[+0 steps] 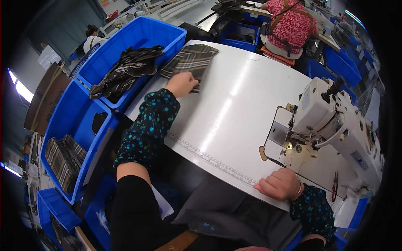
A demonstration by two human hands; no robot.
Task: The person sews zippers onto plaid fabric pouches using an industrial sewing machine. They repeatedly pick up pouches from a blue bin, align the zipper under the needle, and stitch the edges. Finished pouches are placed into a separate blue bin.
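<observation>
My left hand [180, 84] grips a piece of dark plaid fabric [188, 57] at the back left of the white sewing table [226, 113]. The fingers of my right hand [276, 184] are curled at the front edge, on the printed ruler strip [213, 163]; whether anything is inside them is hidden. Above and right of that hand stands a white sewing machine [322, 113], with scissors [335, 186] lying on its right.
Blue bins with dark and plaid fabric [125, 71] [65, 161] line my left. A brown board [44, 98] leans beyond them. A co-worker in red and white [289, 27] sits beyond the table among more bins [339, 62]; another person [92, 39] is at far left.
</observation>
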